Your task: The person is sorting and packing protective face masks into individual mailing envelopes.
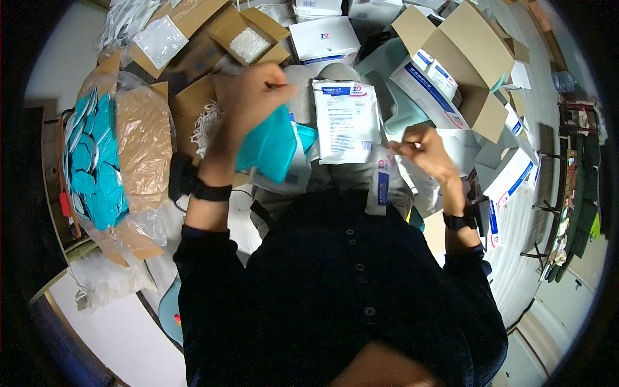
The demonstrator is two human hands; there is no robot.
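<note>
My left hand (258, 97) is closed, raised over the upper lap. Right beneath it is a teal folded face mask (267, 148), partly covered by the hand; whether the fingers grip it I cannot tell. Another teal piece (307, 137) shows to its right. My right hand (425, 151) is closed, its fingertips pinching the upper edge of a narrow white pouch (380, 184) with a blue panel, which hangs over my lap. Between the hands, a larger white printed packet (347, 121) lies across my knees. A whitish plastic bag (290, 175) is under the teal mask.
On the left stands a bag-lined carton (145, 148) of teal masks (97, 161). White cords (206, 126) and a small carton of white pieces (250, 45) are ahead left. A white box (324, 40) stands ahead. An open carton (474, 61) with white-blue boxes (425, 90) is ahead right, beside a pale green stool (403, 106).
</note>
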